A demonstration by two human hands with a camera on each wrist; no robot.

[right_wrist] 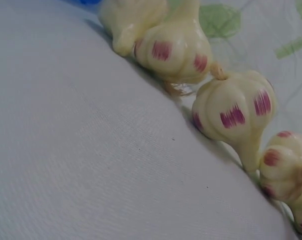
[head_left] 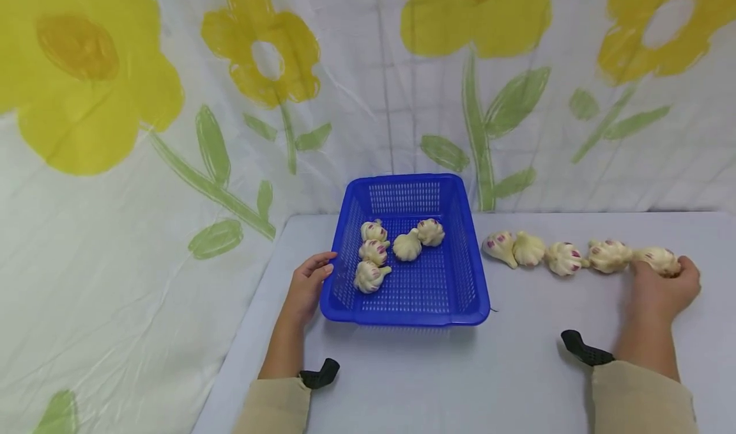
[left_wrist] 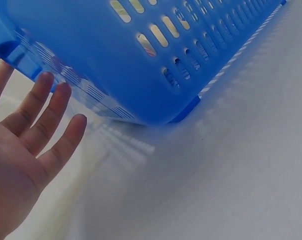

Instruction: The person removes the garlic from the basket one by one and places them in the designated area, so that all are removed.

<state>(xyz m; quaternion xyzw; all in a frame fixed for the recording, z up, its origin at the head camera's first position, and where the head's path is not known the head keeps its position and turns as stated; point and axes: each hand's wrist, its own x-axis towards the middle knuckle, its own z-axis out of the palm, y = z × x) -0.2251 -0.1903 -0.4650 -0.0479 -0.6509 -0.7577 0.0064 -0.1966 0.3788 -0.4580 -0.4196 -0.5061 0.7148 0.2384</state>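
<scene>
In the head view my right hand is at the right end of a row of cream garlic bulbs with purple marks. Thumb and fingers grip the sides of the last garlic bulb, their tips partly hidden behind it. My left hand touches the left rim of a blue plastic basket. Seen from the left wrist, that hand's fingers are spread and loosely straight beside the basket's slotted wall. Inside the basket lie several garlic bulbs, among them one garlic bulb nearest the front.
Between basket and right hand, more bulbs line the table, including a pale garlic bulb and a purple-marked garlic bulb. Behind hangs a white cloth printed with yellow flowers. Black straps stick out at both sleeves.
</scene>
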